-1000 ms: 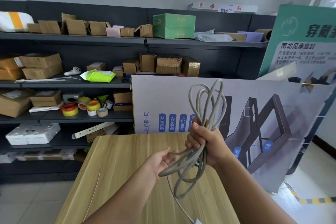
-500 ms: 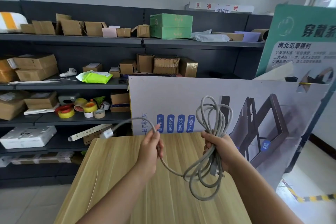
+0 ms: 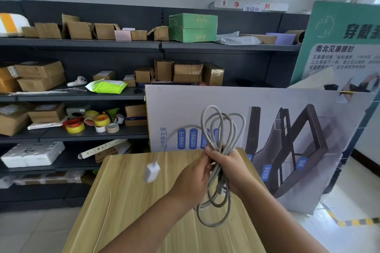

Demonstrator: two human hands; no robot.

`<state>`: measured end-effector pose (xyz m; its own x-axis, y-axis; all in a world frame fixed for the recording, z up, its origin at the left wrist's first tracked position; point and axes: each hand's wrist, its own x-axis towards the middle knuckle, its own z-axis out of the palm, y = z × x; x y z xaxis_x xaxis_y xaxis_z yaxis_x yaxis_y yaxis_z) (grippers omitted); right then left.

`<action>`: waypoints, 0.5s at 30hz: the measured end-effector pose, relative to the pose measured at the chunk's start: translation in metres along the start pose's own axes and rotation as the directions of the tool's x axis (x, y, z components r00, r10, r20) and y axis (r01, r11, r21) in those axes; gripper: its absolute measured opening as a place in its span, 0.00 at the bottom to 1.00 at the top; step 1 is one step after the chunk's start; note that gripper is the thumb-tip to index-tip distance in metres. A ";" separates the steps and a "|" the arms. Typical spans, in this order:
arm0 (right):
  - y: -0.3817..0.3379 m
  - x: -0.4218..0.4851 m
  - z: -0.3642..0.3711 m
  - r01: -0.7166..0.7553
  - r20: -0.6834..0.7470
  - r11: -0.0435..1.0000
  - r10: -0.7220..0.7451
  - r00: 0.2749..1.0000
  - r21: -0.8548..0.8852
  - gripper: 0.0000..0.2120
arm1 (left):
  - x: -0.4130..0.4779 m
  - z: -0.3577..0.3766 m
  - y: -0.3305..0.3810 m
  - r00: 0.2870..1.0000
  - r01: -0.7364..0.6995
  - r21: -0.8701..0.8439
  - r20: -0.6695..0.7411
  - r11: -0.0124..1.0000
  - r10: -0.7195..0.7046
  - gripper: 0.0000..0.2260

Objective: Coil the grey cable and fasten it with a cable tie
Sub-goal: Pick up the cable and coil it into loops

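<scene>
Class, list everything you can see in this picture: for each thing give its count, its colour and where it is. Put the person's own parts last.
grey cable: one, grey, coiled in loops, held above the table
plug: one, white, blurred, at the cable's loose end, in the air left of the hands
table: one, light wood, under the hands
shelves: dark grey, along the back wall
cardboard boxes: many, brown, on the shelves
green box: one, top shelf
tape rolls: several, yellow, red and white, third shelf
poster boards: two, leaning behind the table, right
left hand: one, on the coil's middle
right hand: one, fingers closed around the coil
</scene>
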<state>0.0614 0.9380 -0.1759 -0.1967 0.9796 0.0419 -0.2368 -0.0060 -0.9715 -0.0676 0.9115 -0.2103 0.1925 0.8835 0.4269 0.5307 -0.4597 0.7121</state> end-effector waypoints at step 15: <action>-0.014 0.005 -0.014 -0.105 0.104 0.973 0.085 0.991 0.205 0.14 | -0.002 -0.007 -0.072 0.894 0.445 -0.062 0.084 0.893 -0.440 0.32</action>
<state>0.0769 0.9457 -0.1653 -0.3143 0.9492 -0.0171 -0.4047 -0.1503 -0.9020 -0.1124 0.9421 -0.2586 0.0087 0.9997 0.0217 0.5084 -0.0231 0.8608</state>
